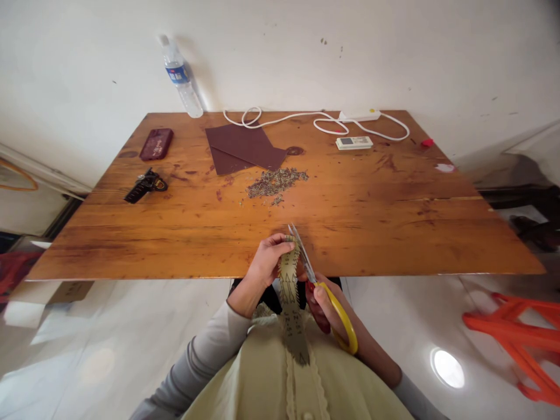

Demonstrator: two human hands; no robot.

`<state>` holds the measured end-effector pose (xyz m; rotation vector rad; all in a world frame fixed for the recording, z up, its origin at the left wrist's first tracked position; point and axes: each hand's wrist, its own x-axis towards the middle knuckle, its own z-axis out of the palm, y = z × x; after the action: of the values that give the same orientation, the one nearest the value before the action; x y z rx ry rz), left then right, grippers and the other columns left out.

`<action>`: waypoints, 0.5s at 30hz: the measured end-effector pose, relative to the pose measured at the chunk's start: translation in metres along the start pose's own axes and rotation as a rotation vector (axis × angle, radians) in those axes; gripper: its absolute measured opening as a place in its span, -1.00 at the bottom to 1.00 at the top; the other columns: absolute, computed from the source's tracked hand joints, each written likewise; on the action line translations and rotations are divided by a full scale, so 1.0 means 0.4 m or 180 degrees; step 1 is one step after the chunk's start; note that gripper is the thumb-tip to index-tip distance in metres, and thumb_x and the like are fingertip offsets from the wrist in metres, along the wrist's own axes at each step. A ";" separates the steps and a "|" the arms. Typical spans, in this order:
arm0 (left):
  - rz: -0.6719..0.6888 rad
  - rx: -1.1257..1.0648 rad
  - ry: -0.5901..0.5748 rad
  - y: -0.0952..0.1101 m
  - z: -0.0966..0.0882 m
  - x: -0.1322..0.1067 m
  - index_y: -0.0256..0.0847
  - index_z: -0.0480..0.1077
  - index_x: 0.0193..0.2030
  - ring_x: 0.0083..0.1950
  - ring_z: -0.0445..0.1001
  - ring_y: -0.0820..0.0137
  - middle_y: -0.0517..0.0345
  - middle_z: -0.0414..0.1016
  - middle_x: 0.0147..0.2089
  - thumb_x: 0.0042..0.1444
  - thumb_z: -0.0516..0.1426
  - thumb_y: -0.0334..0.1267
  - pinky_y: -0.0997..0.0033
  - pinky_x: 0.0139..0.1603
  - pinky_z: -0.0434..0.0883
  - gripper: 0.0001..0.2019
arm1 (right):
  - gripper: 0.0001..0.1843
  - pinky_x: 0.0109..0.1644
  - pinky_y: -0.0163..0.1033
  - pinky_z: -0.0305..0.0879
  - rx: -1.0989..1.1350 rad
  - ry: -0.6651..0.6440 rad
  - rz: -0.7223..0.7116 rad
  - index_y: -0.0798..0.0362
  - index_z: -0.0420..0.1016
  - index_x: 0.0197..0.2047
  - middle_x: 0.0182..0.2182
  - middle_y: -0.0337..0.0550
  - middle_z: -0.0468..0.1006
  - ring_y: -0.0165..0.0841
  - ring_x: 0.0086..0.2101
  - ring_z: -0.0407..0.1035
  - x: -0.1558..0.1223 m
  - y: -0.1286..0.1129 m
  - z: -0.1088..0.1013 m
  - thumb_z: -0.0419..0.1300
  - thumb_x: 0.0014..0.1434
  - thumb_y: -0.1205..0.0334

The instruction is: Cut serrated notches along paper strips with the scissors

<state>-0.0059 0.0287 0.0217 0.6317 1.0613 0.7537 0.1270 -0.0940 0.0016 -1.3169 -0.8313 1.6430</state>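
Observation:
Between the thumb and fingers of my left hand point(270, 258) is the upper end of a pale green printed strip point(289, 286). Its edges are cut into small teeth, and its lower end hangs down against my clothing. My right hand point(330, 300) grips scissors point(339, 315) with one yellow and one red handle. The scissor blades point up and away from me, slightly parted, along the right edge of the strip. Both hands are at the table's front edge. Beyond them lies a loose pile of small grey-brown clippings point(275, 182).
On the wooden table point(371, 227) lie dark maroon sheets point(240, 149), a maroon phone case point(156, 144), a black hair claw clip point(146, 185), a white remote point(354, 143) and a white power strip point(361, 115) with cable. A plastic bottle point(181, 79) stands at the back left. An orange stool point(516, 332) is at right.

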 end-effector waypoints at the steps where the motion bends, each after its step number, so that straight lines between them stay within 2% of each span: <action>1: -0.0001 0.0003 0.0008 0.001 0.000 0.000 -0.20 0.43 -0.53 -0.62 0.27 0.49 0.28 0.37 -0.61 -0.29 0.35 -0.28 0.45 -0.58 0.21 -0.82 | -0.27 -0.71 -0.40 -0.15 0.0073 -0.0015 0.0071 0.03 0.34 -0.04 -0.60 -0.51 0.03 -0.54 -0.67 -0.18 -0.001 -0.001 0.002 0.17 0.10 -0.48; 5: 0.0009 -0.0007 -0.0006 0.001 -0.001 -0.001 -0.19 0.45 -0.52 -0.59 0.30 0.47 0.25 0.41 -0.58 -0.28 0.35 -0.29 0.44 -0.56 0.22 -0.83 | -0.25 -0.71 -0.43 -0.22 0.0228 -0.0036 0.0234 0.01 0.32 -0.09 -0.61 -0.55 0.01 -0.57 -0.68 -0.22 -0.002 -0.004 0.005 0.22 0.02 -0.51; 11: -0.0032 -0.0073 0.0029 0.000 -0.001 0.001 -0.20 0.46 -0.53 -0.57 0.31 0.47 0.22 0.44 -0.55 -0.30 0.34 -0.32 0.43 -0.53 0.24 -0.84 | -0.23 -0.69 -0.35 -0.09 -0.0231 -0.0194 -0.0317 0.05 0.33 -0.04 -0.60 -0.48 0.14 -0.53 -0.71 -0.09 0.002 -0.006 -0.009 0.05 0.14 -0.54; 15: -0.0018 -0.0047 0.0055 0.001 0.001 0.001 -0.20 0.47 -0.53 -0.57 0.31 0.46 0.22 0.44 -0.56 -0.32 0.33 -0.31 0.43 -0.53 0.24 -0.85 | -0.22 -0.67 -0.32 -0.09 -0.0431 -0.0080 -0.0344 0.07 0.37 -0.05 -0.58 -0.44 0.15 -0.51 -0.67 -0.09 0.006 -0.008 -0.017 0.11 0.10 -0.53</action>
<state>-0.0055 0.0293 0.0219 0.6104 1.0720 0.7626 0.1340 -0.0907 0.0019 -1.3218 -1.0266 1.5439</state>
